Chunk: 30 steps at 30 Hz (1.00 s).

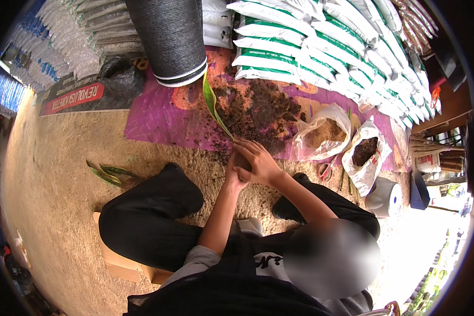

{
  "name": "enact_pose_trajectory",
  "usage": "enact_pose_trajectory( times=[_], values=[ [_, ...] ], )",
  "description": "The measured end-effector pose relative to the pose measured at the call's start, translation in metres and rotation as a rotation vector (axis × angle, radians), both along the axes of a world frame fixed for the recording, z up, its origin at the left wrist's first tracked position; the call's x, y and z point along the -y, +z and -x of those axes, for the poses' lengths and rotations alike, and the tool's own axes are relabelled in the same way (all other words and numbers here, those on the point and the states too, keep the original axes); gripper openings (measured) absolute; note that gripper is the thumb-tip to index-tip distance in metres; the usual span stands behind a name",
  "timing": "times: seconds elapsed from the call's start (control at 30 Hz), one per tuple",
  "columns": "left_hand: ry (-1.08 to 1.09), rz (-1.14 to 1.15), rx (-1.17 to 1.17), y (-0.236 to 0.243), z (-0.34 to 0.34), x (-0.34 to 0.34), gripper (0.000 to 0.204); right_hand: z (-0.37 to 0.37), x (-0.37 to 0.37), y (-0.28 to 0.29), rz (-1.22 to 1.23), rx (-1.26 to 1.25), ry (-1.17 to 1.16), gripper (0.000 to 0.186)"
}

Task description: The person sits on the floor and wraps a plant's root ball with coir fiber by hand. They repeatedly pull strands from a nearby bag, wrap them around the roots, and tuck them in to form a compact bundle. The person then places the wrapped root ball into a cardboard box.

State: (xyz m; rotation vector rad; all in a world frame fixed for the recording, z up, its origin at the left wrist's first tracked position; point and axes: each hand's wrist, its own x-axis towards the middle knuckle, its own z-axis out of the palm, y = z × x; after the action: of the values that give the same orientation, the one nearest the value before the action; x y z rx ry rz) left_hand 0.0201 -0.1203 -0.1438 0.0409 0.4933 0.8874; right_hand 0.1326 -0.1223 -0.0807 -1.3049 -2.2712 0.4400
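Stacked white-and-green sacks line the far side of a rough tan floor. Centre: two hands pressed together, left hand beneath, right hand laid across, closed around a dark clump mostly covered by fingers. Long yellow-edged leaf leads away from the grip, leaning left; its lower end is hidden among fingertips.

Handling, as judged: even pressure from both palms, firm but not crushing, should keep the clump whole; best to leave the blade unbent and work over the sheet, so crumbs fall there.

Beyond the hands: purple sheet with loose dark soil spread over it. Right side, an open bag of brown fill, another of darker fill, red-handled scissors nearby. Left, more leaves on the floor. Far side, black roll, pale-edged, over the sheet.
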Motion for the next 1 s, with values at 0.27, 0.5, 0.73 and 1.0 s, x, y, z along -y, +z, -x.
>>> enact_pose_trajectory(
  times=[0.27, 0.5, 0.73, 1.0],
  values=[
    [0.045, 0.122, -0.267, -0.006, 0.0, 0.003, 0.053, 0.001, -0.008, -0.018, 0.411, -0.383, -0.211, 0.074],
    [0.008, 0.099, -0.492, 0.011, 0.004, 0.003, 0.053, 0.005, -0.002, -0.034, 0.612, -0.601, -0.387, 0.073],
    [-0.14, 0.089, -0.745, 0.016, 0.006, 0.004, 0.054, 0.009, 0.008, -0.056, 0.697, -0.869, -0.461, 0.069],
    [-0.506, -0.759, -1.478, 0.046, 0.04, -0.017, 0.043, 0.004, 0.014, -0.072, 0.803, -1.514, -0.541, 0.055]
  ],
)
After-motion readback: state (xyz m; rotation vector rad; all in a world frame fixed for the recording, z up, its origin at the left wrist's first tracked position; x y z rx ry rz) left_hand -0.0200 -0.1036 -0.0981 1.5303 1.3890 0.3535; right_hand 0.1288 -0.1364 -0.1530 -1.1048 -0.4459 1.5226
